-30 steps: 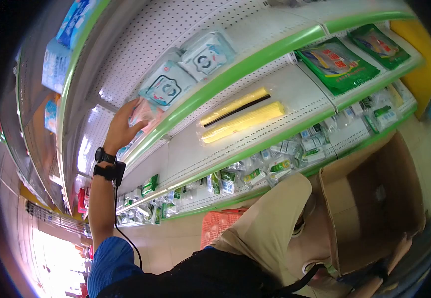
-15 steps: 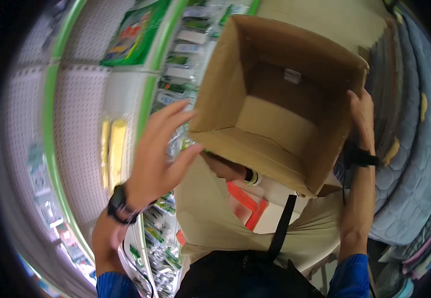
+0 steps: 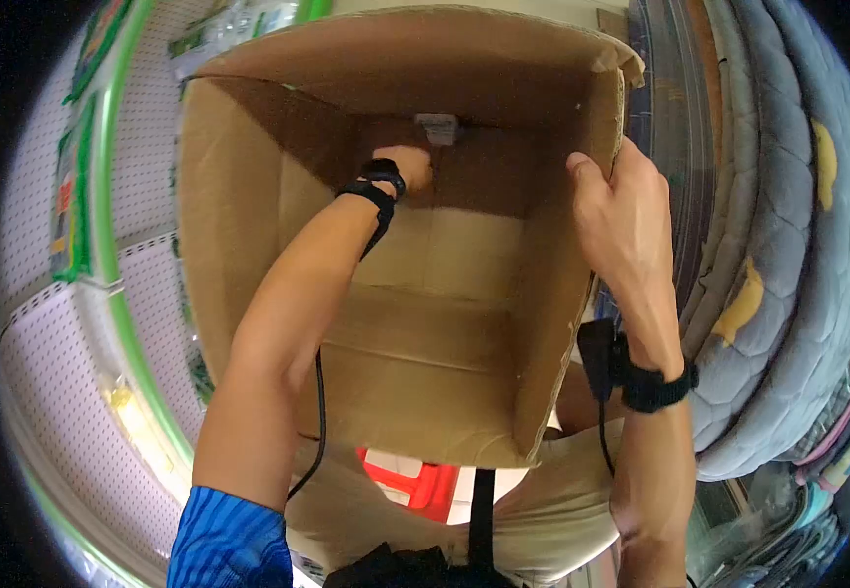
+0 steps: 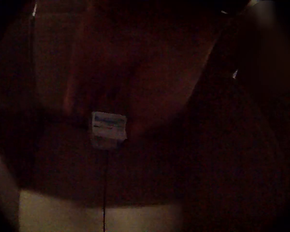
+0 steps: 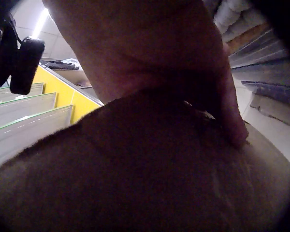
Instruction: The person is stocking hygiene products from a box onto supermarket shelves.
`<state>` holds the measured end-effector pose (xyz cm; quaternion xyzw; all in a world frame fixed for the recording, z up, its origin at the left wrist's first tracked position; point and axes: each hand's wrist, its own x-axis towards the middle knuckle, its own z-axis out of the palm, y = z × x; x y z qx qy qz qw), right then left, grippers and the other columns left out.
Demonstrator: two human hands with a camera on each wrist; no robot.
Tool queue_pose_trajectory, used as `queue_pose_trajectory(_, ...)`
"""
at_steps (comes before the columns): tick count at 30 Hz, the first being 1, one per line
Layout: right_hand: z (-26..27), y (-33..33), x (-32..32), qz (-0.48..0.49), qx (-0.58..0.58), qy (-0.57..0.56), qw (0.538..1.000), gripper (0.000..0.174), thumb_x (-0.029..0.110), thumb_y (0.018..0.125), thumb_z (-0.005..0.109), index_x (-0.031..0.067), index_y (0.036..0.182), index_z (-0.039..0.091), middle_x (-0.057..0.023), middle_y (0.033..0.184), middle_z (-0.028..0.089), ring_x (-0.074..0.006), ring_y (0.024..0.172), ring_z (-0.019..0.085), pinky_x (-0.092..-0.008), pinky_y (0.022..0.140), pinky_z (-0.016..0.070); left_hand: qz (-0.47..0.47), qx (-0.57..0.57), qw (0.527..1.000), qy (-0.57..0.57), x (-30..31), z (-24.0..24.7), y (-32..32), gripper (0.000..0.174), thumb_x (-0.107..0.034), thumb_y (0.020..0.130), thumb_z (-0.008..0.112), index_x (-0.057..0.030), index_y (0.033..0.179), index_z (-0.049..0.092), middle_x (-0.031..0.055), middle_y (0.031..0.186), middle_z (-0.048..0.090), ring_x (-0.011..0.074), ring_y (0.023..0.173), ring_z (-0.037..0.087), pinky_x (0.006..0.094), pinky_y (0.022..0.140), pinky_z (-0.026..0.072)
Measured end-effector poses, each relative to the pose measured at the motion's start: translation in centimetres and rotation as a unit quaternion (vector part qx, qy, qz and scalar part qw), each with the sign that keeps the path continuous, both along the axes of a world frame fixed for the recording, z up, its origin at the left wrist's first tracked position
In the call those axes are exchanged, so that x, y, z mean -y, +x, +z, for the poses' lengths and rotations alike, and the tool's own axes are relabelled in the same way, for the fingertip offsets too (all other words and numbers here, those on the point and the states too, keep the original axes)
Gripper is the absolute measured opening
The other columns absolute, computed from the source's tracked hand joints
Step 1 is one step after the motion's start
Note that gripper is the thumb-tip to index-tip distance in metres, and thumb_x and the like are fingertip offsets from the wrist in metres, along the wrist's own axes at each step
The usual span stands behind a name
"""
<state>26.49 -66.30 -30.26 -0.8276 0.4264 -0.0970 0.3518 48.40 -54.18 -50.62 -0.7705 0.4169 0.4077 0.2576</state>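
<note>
A cardboard box (image 3: 219,216) with its top open faces up in front of me, between my legs. My left hand (image 3: 407,169) reaches deep inside it, near a small whitish label (image 3: 437,129) at the bottom. Its fingers point down and are hidden in the head view. In the dark left wrist view, the left hand (image 4: 140,63) looms just above that label (image 4: 108,126); whether it holds anything I cannot tell. With the thumb inside the wall and the fingers behind it, my right hand (image 3: 626,211) grips the box's right edge.
Green-edged shelves (image 3: 101,167) stand on the left, with green bags (image 3: 74,201) and a yellow packet (image 3: 141,421). Folded grey-blue quilts (image 3: 788,196) are stacked close on the right. A red plastic piece (image 3: 425,490) shows below the box.
My left hand has left the shelf packages, passed spread beside the box's left wall, and gone down into it. The view has swung to the box, while my right hand keeps hold of its edge.
</note>
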Motion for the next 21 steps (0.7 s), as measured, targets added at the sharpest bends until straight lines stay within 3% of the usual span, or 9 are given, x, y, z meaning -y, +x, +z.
queue_pose_trajectory(3,0.5,0.3,-0.2,0.0,0.007,0.008,1.0,0.022,0.014,0.091,0.058,-0.0076,0.088,0.059,-0.0348,0.078,0.06,-0.0524,0.083,0.061,-0.0565,0.072,0.0487,0.074,0.115,0.968,-0.211,0.0,-5.8,0.9,0.055,-0.033,0.091,0.061,-0.0111,0.141,0.052,0.0167,0.142,0.054,0.0371,0.128,0.054,0.0506,0.106,0.0439)
queue_pose_trajectory(4,0.6,0.3,-0.3,-0.001,0.013,0.016,1.0,0.02,0.013,0.091,0.057,-0.0069,0.089,0.059,-0.0339,0.077,0.06,-0.0517,0.082,0.061,-0.0563,0.071,0.0483,0.078,0.108,0.968,-0.213,0.0,-7.9,1.2,0.055,-0.033,0.091,0.061,-0.0111,0.141,0.052,0.0167,0.142,0.054,0.0371,0.128,0.054,0.0506,0.106,0.0439)
queue_pose_trajectory(6,0.7,0.5,-0.4,-0.001,0.009,0.025,1.0,0.018,0.012,0.091,0.057,-0.0065,0.089,0.059,-0.0332,0.077,0.06,-0.0512,0.081,0.061,-0.0558,0.07,0.0484,-0.017,0.271,0.912,-0.307,0.1,-11.3,1.8,0.061,-0.035,0.087,0.067,-0.0129,0.141,0.052,0.0144,0.149,0.048,0.035,0.134,0.047,0.0495,0.11,0.0412)
queue_pose_trajectory(9,0.3,0.7,-0.3,-0.002,0.014,0.021,1.0,0.016,0.01,0.091,0.057,-0.0059,0.09,0.058,-0.032,0.074,0.06,-0.0504,0.078,0.061,-0.0541,0.067,0.0486,-0.007,0.21,0.919,-0.335,0.4,-10.5,3.1,0.067,-0.036,0.082,0.071,-0.0141,0.142,0.05,0.0155,0.15,0.045,0.0369,0.135,0.045,0.0508,0.111,0.04)
queue_pose_trajectory(13,0.4,0.7,-0.6,-0.032,0.038,0.068,0.996,0.015,0.009,0.091,0.058,-0.0059,0.089,0.058,-0.0304,0.072,0.059,-0.05,0.076,0.062,-0.0513,0.066,0.0491,-0.059,0.21,0.942,-0.256,-0.7,-10.3,2.6,0.065,-0.033,0.084,0.07,-0.0145,0.142,0.051,0.0165,0.147,0.048,0.0384,0.132,0.048,0.0528,0.11,0.0394)
queue_pose_trajectory(15,-0.2,0.6,-0.5,-0.02,0.057,0.047,0.997,0.015,0.009,0.091,0.058,-0.0059,0.088,0.058,-0.0301,0.072,0.059,-0.0498,0.076,0.062,-0.0504,0.065,0.049,0.002,0.192,0.939,-0.286,-2.4,-14.4,3.0,0.06,-0.021,0.084,0.071,-0.0029,0.138,0.051,0.0216,0.154,0.032,0.0378,0.143,0.032,0.0481,0.11,0.0422)
queue_pose_trajectory(17,-0.5,0.5,-0.6,-0.014,0.071,0.028,0.997,0.014,0.008,0.091,0.058,-0.0059,0.088,0.057,-0.0298,0.072,0.059,-0.0496,0.077,0.062,-0.0496,0.065,0.0489,0.043,0.147,0.949,-0.274,-3.6,-12.2,0.9,0.057,-0.027,0.083,0.074,-0.0039,0.132,0.057,0.0227,0.149,0.041,0.0382,0.138,0.041,0.047,0.107,0.0447)
queue_pose_trajectory(19,-0.4,0.6,-0.6,-0.015,0.076,0.029,0.997,0.014,0.008,0.091,0.058,-0.0059,0.088,0.057,-0.0294,0.072,0.059,-0.0493,0.077,0.062,-0.0491,0.065,0.0487,0.092,-0.082,0.992,0.001,-5.5,-17.1,0.6,0.056,-0.031,0.08,0.077,-0.0022,0.126,0.061,0.0263,0.143,0.047,0.0393,0.131,0.048,0.0473,0.105,0.0455)
queue_pose_trajectory(21,-0.4,0.5,-0.6,-0.01,0.074,0.024,0.997,0.014,0.008,0.091,0.058,-0.0059,0.088,0.057,-0.0293,0.071,0.059,-0.0492,0.076,0.062,-0.0489,0.065,0.0487,0.132,-0.084,0.987,-0.038,-4.8,-12.2,-1.4,0.065,-0.036,0.08,0.078,-0.0018,0.131,0.057,0.027,0.143,0.048,0.0398,0.13,0.05,0.0471,0.106,0.0448)
